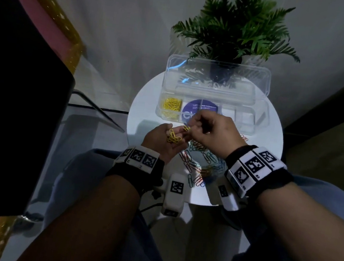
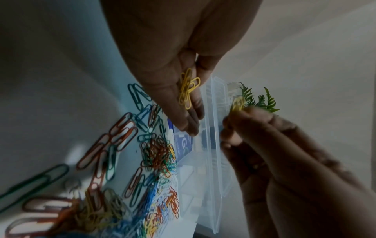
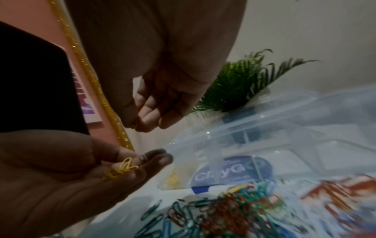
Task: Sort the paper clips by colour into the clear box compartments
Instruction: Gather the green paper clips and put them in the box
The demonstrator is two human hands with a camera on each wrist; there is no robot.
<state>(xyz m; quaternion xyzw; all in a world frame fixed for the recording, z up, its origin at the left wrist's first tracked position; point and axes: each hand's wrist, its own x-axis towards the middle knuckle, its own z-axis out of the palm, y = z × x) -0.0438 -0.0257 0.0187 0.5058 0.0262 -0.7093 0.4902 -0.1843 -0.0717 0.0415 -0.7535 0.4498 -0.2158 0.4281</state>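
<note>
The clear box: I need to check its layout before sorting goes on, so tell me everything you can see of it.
The clear box looks like transparent plastic, long and shallow, split by thin walls into several compartments. Its hinged lid stands open, propped up at the back. It sits on the round white table, in front of the potted fern. The leftmost compartment holds yellow clips; a round blue label shows at the middle ones.

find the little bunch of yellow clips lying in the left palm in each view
Head: yellow clips left of centre, on the left hand.
Left wrist: upper centre, on the fingers.
Right wrist: lower left, on the open palm.
Shared landmark: the clear box, beyond the hands in all three.
</note>
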